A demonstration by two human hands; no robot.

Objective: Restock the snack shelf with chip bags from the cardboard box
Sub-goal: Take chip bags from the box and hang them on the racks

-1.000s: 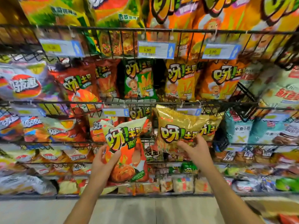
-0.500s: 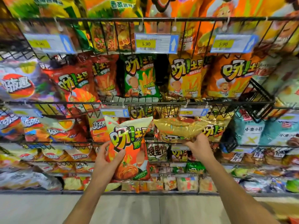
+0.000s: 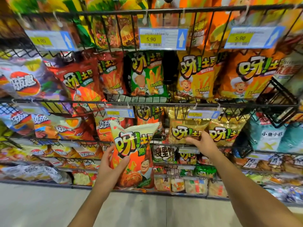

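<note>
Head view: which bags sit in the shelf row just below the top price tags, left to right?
Pale purple bag with red oval logo → large red chip bag → narrower red chip bag → green chip bag → yellow chip bag → orange chip bag.

The top row of bags [image 3: 105,4] is cut off by the upper edge. On the shelf's [image 3: 164,104] upper rail the left price tag [image 3: 49,40] is blurred past reading; the small tags [image 3: 119,113] on the middle rail are too faint to read. The orange bag [image 3: 132,154] hides part of the left hand's [image 3: 109,167] fingers; the gold bag's [image 3: 185,130] top sits behind one of those tags. Packets [image 3: 32,171] at the shelf's lower left corner smear into blur
</note>
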